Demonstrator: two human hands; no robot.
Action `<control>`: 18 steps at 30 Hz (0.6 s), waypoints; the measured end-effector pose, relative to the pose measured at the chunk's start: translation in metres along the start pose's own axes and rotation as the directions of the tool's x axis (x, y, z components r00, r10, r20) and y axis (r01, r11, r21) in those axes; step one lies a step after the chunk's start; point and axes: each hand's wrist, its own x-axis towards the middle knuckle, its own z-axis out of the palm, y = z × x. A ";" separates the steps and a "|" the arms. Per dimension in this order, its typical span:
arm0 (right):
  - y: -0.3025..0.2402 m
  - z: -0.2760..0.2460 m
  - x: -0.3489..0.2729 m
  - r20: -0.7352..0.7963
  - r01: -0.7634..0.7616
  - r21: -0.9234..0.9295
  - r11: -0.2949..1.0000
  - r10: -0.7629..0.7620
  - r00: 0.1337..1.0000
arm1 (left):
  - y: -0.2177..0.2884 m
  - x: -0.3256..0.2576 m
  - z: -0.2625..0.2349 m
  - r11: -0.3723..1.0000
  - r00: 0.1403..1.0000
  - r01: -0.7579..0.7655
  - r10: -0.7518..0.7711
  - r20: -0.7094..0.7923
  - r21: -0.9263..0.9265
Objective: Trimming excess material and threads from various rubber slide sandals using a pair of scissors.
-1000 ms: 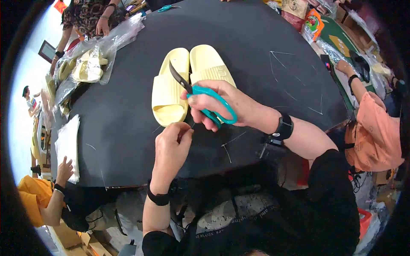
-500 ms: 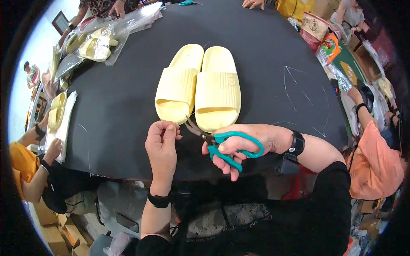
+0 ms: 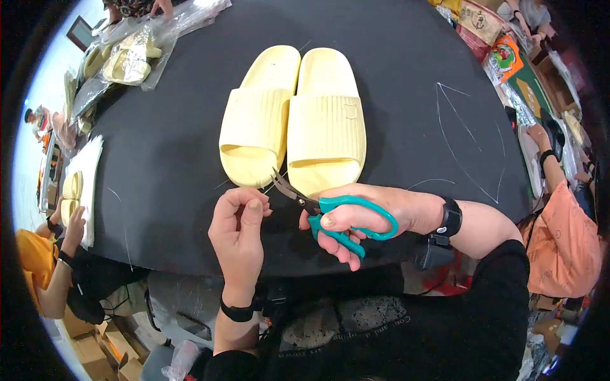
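Left hand [image 3: 238, 228]: thumb and forefinger pinched together just beside the toe end of the left-side slipper [image 3: 254, 117]. Can't tell if a strand sits between them. It was pinched at that end a second ago too.

Left-side slipper: pale yellow, strap up, flat on the desk [image 3: 406, 127], toe toward the person. Right-side slipper [image 3: 325, 127] lies just beside it, same heading. Both show nearly whole now; a second ago the right hand covered part of the right-side one.

Scissors [image 3: 311, 204]: the main change. They were up over the straps, blades pointing away from the person. Now they're down at the toe end, blades angled left, tips by the inner toe edge of the left-side slipper. Blades look slightly parted; contact with the sole, can't tell. There's a thin pale line by the tips, too fine to identify. My read: tool has gone from carried to at the work spot. Sole edge looks close enough to nick.

Right hand [image 3: 368, 219]: wrapped round the teal handles. Hardly shifted in the last half second, so it looks steady.

Further right: thin white lines [image 3: 438, 101] on the desk, well apart from the slippers.
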 end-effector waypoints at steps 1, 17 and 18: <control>0.000 0.000 0.000 0.001 -0.001 0.004 1.000 0.001 1.000 | -0.001 0.000 0.000 1.000 1.000 0.004 -0.004 0.001 0.002; 0.010 -0.004 -0.003 -0.051 0.047 0.103 0.994 -0.041 0.998 | -0.001 0.000 0.000 0.999 1.000 0.004 -0.006 -0.024 -0.048; 0.010 -0.004 -0.003 -0.046 0.047 0.112 0.993 -0.042 0.998 | 0.000 0.000 0.000 0.999 1.000 0.004 -0.005 -0.020 -0.045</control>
